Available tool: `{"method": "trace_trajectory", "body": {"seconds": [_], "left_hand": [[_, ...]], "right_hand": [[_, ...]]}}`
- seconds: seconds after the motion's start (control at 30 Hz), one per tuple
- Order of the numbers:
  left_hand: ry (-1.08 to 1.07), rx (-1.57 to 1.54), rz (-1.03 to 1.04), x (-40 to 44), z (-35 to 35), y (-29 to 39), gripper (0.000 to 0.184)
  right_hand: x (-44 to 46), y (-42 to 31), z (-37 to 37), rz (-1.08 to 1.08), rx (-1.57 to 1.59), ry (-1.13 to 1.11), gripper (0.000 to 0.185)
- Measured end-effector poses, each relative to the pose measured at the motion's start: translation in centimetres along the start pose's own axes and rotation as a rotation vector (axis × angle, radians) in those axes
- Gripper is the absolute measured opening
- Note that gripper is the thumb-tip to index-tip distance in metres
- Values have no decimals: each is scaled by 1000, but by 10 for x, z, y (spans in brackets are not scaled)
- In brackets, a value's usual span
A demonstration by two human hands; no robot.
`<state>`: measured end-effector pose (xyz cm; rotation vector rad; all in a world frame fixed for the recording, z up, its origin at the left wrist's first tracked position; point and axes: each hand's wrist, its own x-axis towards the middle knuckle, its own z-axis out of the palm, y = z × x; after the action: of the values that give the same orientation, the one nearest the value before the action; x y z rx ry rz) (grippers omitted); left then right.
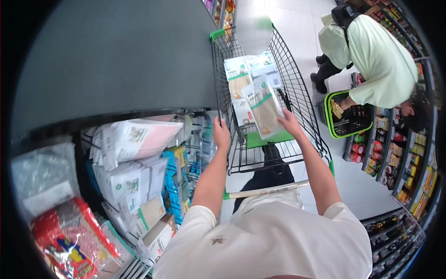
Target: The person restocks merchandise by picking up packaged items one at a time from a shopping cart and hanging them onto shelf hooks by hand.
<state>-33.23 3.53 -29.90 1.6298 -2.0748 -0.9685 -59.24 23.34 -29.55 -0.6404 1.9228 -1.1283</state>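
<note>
My right hand point(290, 124) grips the lower right edge of a flat white packet point(262, 109) with a green band and a brownish window. That packet is held over the shopping cart point(297, 69), above several similar packets point(239, 83) lying in it. My left hand point(221, 132) is at the cart's left side, beside the shelf goods, its fingers bent and pointing up. Whether it touches the cart rim or holds anything is too small to tell. The cart's handle bar point(267, 190) crosses in front of my body.
White packets point(139, 137) and a red bag point(74, 237) fill the left shelf, beside a large dark panel point(116, 56). At right, a person in pale green point(381, 56) bends over a green-rimmed basket point(329, 116), near shelves of packaged goods point(395, 158).
</note>
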Motion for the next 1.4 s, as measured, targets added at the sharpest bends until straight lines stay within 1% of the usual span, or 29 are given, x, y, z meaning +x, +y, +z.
{"method": "trace_trajectory", "body": {"seconds": [0.03, 0.07, 0.1, 0.17, 0.2, 0.23, 0.3, 0.33, 0.37, 0.4, 0.43, 0.47, 0.5, 0.57, 0.63, 0.7, 0.77, 0.8, 0.9, 0.97, 1.0, 1.03, 1.1, 1.17, 1.3, 1.4], "left_hand": [[40, -80, 84, 0, 5, -11, 48], [-15, -137, 48, -5, -1, -12, 50], [19, -172, 65, -15, -7, -9, 52], [-22, -479, 65, -41, -19, -5, 55], [-93, -612, 45, -60, -38, 19, 58], [-243, -778, -40, -75, -63, 36, 62], [-338, -1099, -234, -105, -103, 62, 71], [-371, -1230, -233, -114, -117, 58, 72], [-326, -1292, -294, -125, -129, 52, 70], [-261, -1337, -233, -133, -138, 39, 68], [-192, -1378, -171, -143, -158, 41, 66], [-97, -1367, -315, -158, -179, 40, 57], [-48, -1377, -226, -168, -198, 33, 56], [104, -1257, -225, -181, -229, -1, 50], [205, -1297, -167, -200, -265, -14, 45], [355, -1306, -123, -219, -294, -20, 42], [458, -1297, -61, -233, -320, -29, 39], [493, -1287, -53, -237, -328, -44, 40], [712, -1263, -31, -260, -365, -32, 40], [855, -1254, -79, -274, -376, -48, 42], [862, -1262, -59, -283, -382, -53, 44], [868, -1269, -38, -292, -387, -58, 45], [859, -1273, 14, -309, -395, -62, 42], [823, -1270, 51, -324, -403, -61, 40], [887, -1205, 59, -333, -415, -69, 39], [902, -1196, 62, -329, -427, -77, 39]], "right_hand": [[-19, -9, -12, -5, 149, -39, 38], [-41, -24, -22, 30, 257, -65, 35], [-67, -42, -32, 76, 366, -102, 33], [-110, -77, -44, 88, 502, -167, 31], [-132, -101, -44, 121, 623, -205, 30], [-142, -103, -38, 95, 606, -244, 29], [-160, -103, -24, 53, 556, -339, 27], [-167, -107, -13, 99, 519, -421, 26], [-171, -109, 1, 88, 487, -482, 27], [-176, -110, 19, 81, 452, -548, 27], [-181, -117, 36, 74, 416, -615, 27], [-185, -124, 52, 42, 345, -672, 29], [-186, -128, 69, 20, 306, -727, 30], [-188, -132, 102, -22, 228, -836, 32], [-191, -150, 131, -49, 160, -907, 30], [-197, -168, 160, -105, 119, -958, 30], [-200, -185, 190, -213, 51, -953, 27], [-199, -190, 205, -276, 24, -945, 27], [-205, -211, 247, -448, 11, -912, 25], [-209, -217, 276, -528, 11, -909, 23], [-213, -224, 284, -535, -40, -933, 23], [-227, -235, 289, -572, 22, -933, 23], [-233, -233, 308, -616, 44, -968, 24], [-239, -233, 319, -649, -5, -971, 24], [-256, -237, 330, -716, -42, -934, 25], [-267, -244, 336, -691, -24, -909, 25]]}}
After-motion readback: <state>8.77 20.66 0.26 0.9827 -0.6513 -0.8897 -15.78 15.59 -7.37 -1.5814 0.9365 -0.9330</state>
